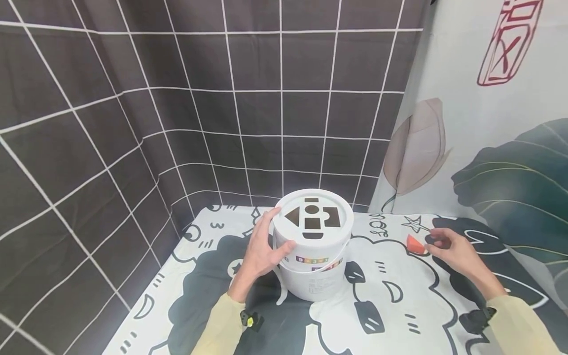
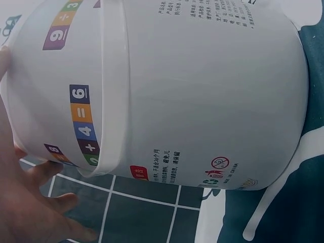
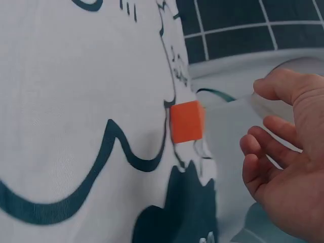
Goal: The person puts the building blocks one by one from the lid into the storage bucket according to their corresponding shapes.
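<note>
A white bucket (image 1: 316,278) stands upright in the middle of the table, under a white lid (image 1: 337,231) with several dark shape cut-outs. My left hand (image 1: 268,239) grips its left side at the lid, thumb in front and fingers behind. The left wrist view shows the bucket wall (image 2: 202,91) with coloured number squares and my left hand's palm (image 2: 20,202) beside it. A small orange block (image 1: 414,243) lies on the cloth to the bucket's right. My right hand (image 1: 445,245) hovers just right of the orange block (image 3: 186,121), its fingers (image 3: 263,147) loosely curled and holding nothing.
A cartoon-print cloth (image 1: 390,315) covers the table. A black curtain with a white grid (image 1: 199,108) hangs behind and to the left. A pale leaf-print curtain (image 1: 497,148) closes the right side. The table's left edge (image 1: 146,291) runs diagonally.
</note>
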